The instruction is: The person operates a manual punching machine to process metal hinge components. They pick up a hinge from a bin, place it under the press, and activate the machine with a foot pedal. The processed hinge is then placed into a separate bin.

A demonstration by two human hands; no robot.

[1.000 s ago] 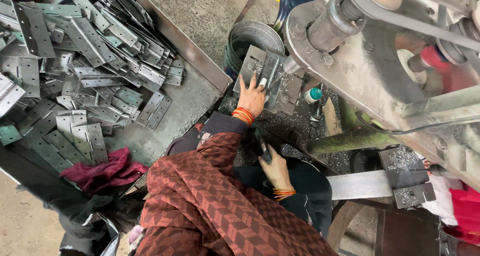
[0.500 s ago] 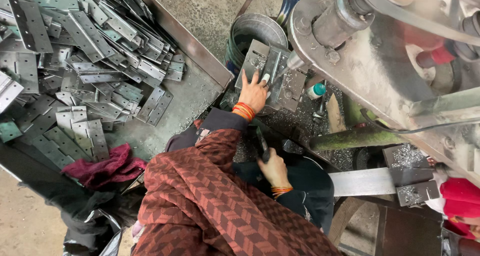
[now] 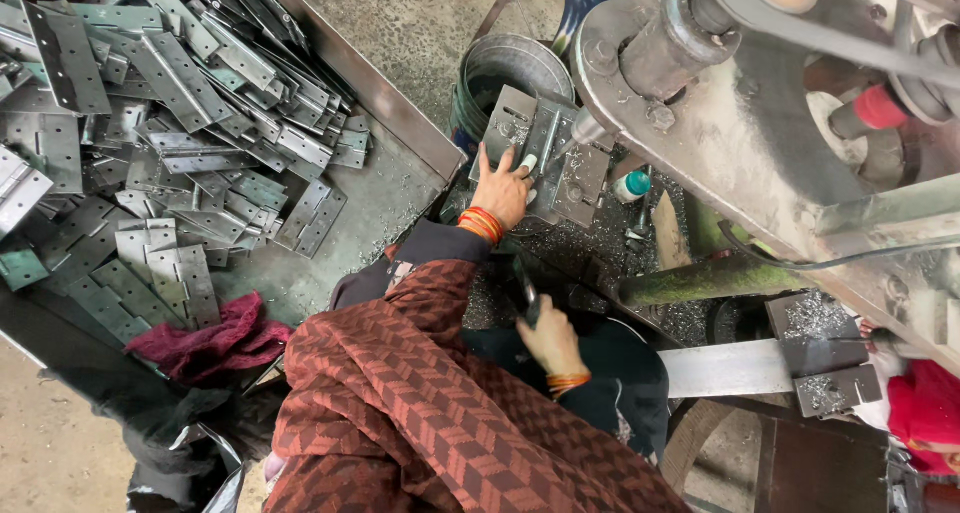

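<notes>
The left hand [image 3: 503, 188] lies flat with fingers spread on a grey metal hinge plate [image 3: 545, 153], pressing it down on the machine bed under the drill tip [image 3: 585, 131]. The right hand [image 3: 550, 338] is closed tight around a dark lever handle [image 3: 527, 291] down by the person's lap. To do this step well, it seems best to keep the plate pushed flat so it cannot spin, keep the fingers away from the drill tip, and pull the handle slowly and evenly. Metal chips [image 3: 600, 243] lie all around the plate, so a gentle touch may save the fingers from cuts. A big pile of hinge plates [image 3: 180, 103] waits in the tray [image 3: 400, 188] on the left, near a red rag [image 3: 205, 338]. Next to the picture from a second ago, the left hand has moved a bit up the plate, and the right hand holds the handle the same way
</notes>
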